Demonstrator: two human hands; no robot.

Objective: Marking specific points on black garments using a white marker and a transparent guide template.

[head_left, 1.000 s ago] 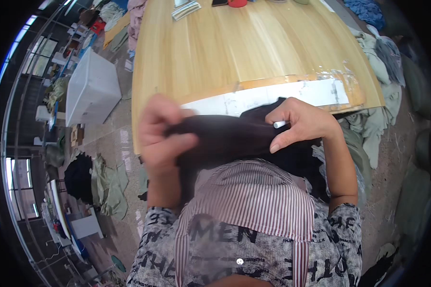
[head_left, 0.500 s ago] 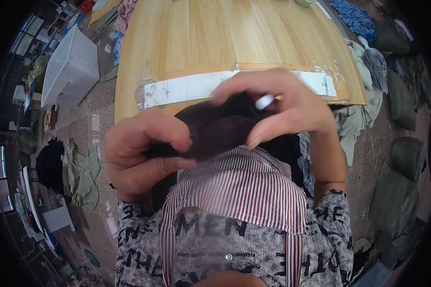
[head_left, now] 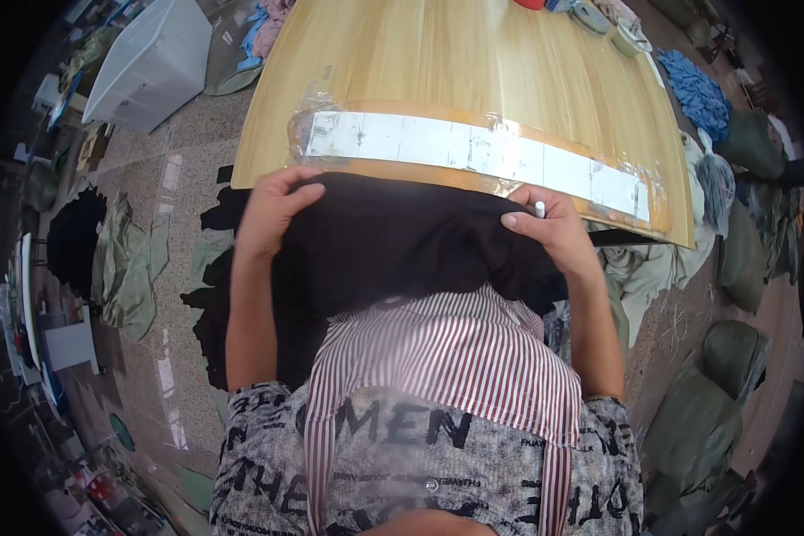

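Note:
A dark black piece of fabric [head_left: 393,237] is stretched between my two hands at the near edge of the wooden table [head_left: 402,62], its lower part hanging over my lap. My left hand [head_left: 277,207] pinches its upper left corner between thumb and fingers. At the upper right, my right hand [head_left: 554,228] grips the cloth's edge, thumb on top. A small white stick-like piece [head_left: 540,209] pokes up between the right hand's fingers; its kind cannot be made out. Just beyond the fabric, a white strip with thin cross lines [head_left: 438,143] is taped to the tabletop.
A white bin [head_left: 147,67] stands on the floor at the far left. Piles of dark and olive cloth [head_left: 132,268] lie left of me. Stuffed olive sacks [head_left: 697,420] and pale cloth [head_left: 648,277] are on the right. Small containers [head_left: 630,37] sit at the table's far right.
My hands have moved apart, and the bunched black fabric is now spread out between them. It lies lower and flatter along the table's near edge. The view has shifted slightly.

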